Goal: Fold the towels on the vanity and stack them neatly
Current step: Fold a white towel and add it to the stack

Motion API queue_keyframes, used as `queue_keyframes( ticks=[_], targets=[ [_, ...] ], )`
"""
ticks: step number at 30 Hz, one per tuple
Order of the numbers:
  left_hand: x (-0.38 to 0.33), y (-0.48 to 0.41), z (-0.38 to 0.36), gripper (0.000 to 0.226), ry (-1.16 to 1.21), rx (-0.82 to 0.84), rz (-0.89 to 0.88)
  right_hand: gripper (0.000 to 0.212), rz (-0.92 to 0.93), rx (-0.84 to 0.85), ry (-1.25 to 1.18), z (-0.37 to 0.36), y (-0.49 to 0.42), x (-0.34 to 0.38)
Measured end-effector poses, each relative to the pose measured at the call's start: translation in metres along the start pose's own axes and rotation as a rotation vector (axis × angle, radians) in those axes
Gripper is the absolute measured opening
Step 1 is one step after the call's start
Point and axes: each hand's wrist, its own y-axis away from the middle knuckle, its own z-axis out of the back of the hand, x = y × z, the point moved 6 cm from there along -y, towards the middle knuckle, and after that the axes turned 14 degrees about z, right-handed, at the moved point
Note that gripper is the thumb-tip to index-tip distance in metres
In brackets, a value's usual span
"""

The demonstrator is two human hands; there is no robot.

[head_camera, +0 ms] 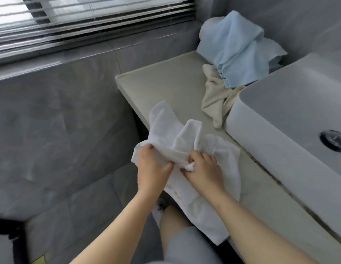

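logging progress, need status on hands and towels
Left hand and right hand both grip the white towel, bunched, not yet folded. Blue towel and cream towel lie crumpled beside the sink. Nothing blocks the hands.

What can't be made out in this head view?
Head view only.
white towel: middle covered by the left hand and right hand gripping it; yellowish marking blurred.
cream towel: one end under the blue towel, another edge behind the sink.
blue towel: heaped, so anything beneath is hidden.
sink: cut off by the right edge.
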Motion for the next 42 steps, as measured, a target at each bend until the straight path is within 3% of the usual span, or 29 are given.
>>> queue_keyframes(
  ticks=[4, 7, 13, 18, 21, 30, 34, 37, 40, 42],
  targets=[
    [-0.014, 0.030, -0.012, 0.052, 0.064, 0.082, -0.108, 0.028, -0.047, -0.038, 0.022, 0.011, 0.038, -0.018],
    [-0.013, 0.050, -0.036, 0.073, -0.188, 0.162, -0.137, 0.035, -0.088, -0.092, 0.033, 0.020, 0.070, -0.033],
    [-0.024, 0.096, -0.087, 0.036, -0.454, 0.280, -0.242, 0.046, -0.225, -0.194, 0.042, 0.045, 0.138, -0.070],
    [-0.038, 0.144, -0.127, 0.036, -0.603, 0.379, -0.401, 0.043, -0.337, -0.228, 0.006, 0.063, 0.191, -0.100],
    [-0.049, 0.174, -0.150, 0.025, -0.669, 0.458, -0.460, 0.038, -0.406, -0.295, -0.045, 0.077, 0.225, -0.115],
    [-0.083, 0.311, -0.216, 0.037, -0.573, 0.690, -0.590, 0.049, -0.629, -0.513, -0.367, 0.136, 0.364, -0.190],
    [-0.086, 0.370, -0.242, 0.039, -0.436, 0.799, -0.504, 0.047, -0.671, -0.691, -0.392, 0.164, 0.425, -0.215],
    [-0.086, 0.401, -0.262, 0.055, -0.314, 0.843, -0.441, 0.044, -0.699, -0.815, -0.337, 0.188, 0.466, -0.228],
    [-0.088, 0.430, -0.279, 0.047, -0.218, 0.847, -0.430, 0.040, -0.743, -0.951, -0.178, 0.208, 0.504, -0.242],
    [-0.087, 0.443, -0.288, 0.029, -0.223, 0.798, -0.483, 0.031, -0.716, -1.019, 0.099, 0.219, 0.522, -0.245]
  ],
)
